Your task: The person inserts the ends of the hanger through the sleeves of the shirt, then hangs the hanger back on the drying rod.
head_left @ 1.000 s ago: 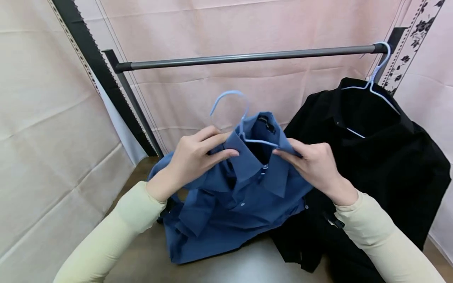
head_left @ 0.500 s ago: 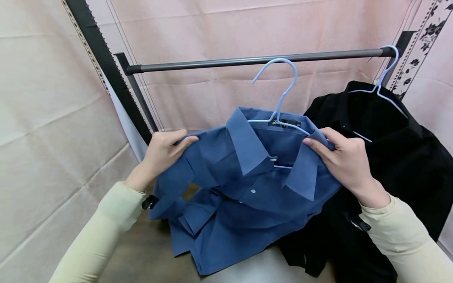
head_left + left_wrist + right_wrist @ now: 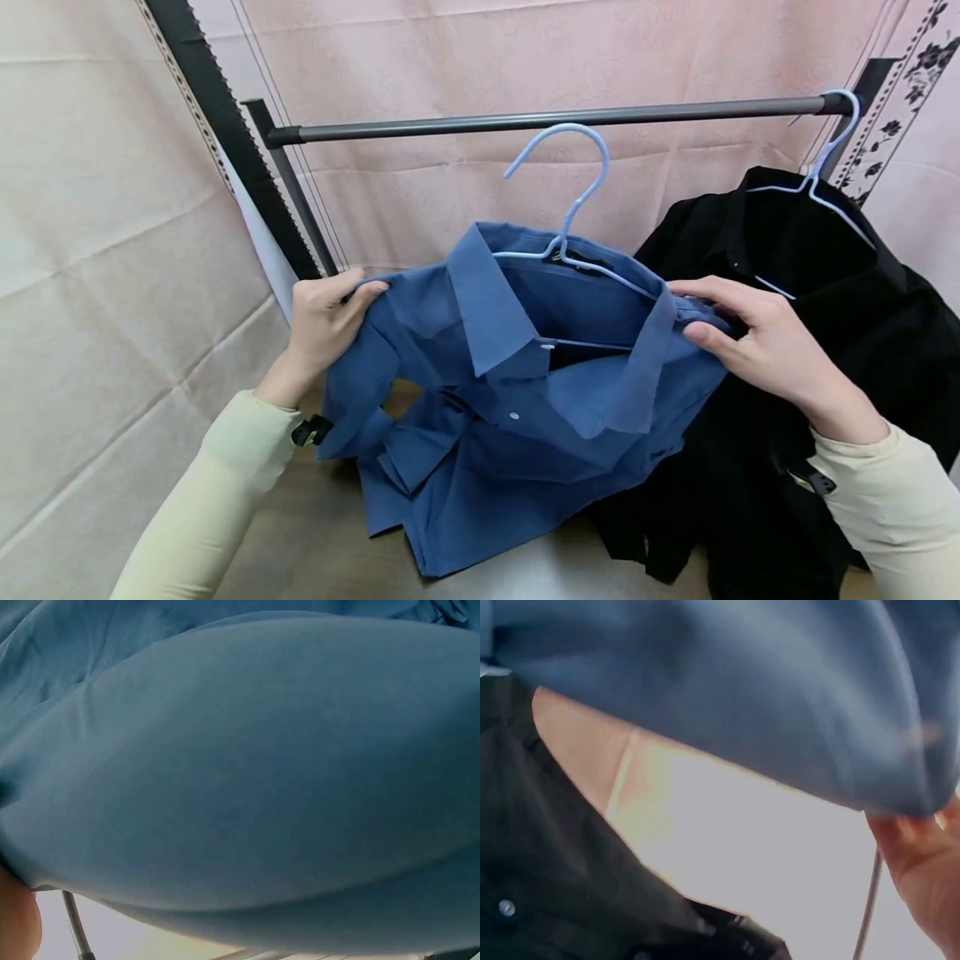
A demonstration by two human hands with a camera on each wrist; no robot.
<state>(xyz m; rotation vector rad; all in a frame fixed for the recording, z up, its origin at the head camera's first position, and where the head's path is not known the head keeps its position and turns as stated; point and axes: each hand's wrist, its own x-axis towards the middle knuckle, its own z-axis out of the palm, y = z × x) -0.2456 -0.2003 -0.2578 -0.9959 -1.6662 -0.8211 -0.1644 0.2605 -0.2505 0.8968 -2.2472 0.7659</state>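
A blue collared shirt [image 3: 517, 450] is spread between both hands, with a light blue hanger [image 3: 564, 237] inside its neck. The hanger's hook rises above the collar, near the rail in the head view. My left hand [image 3: 322, 321] pinches the shirt's shoulder on the left. On the other side my right hand [image 3: 772, 346] holds the shoulder beside the collar, thumb in front and fingers behind. Blue cloth fills most of the left wrist view. In the right wrist view, the fingers of the right hand [image 3: 922, 862] meet the edge of the shirt [image 3: 727, 690].
A dark metal rail [image 3: 465, 125] runs across the back. At its right end a black shirt [image 3: 757, 400] hangs on another light blue hanger [image 3: 825, 158]. Pale curtains [image 3: 420, 58] surround the rack, and a brown table [image 3: 300, 533] lies below.
The left hand has gone from the collar out to the shoulder, spreading the shirt. The hanger and collar rose, then shifted slightly left. The right hand has slid outward from the collar onto the shoulder.
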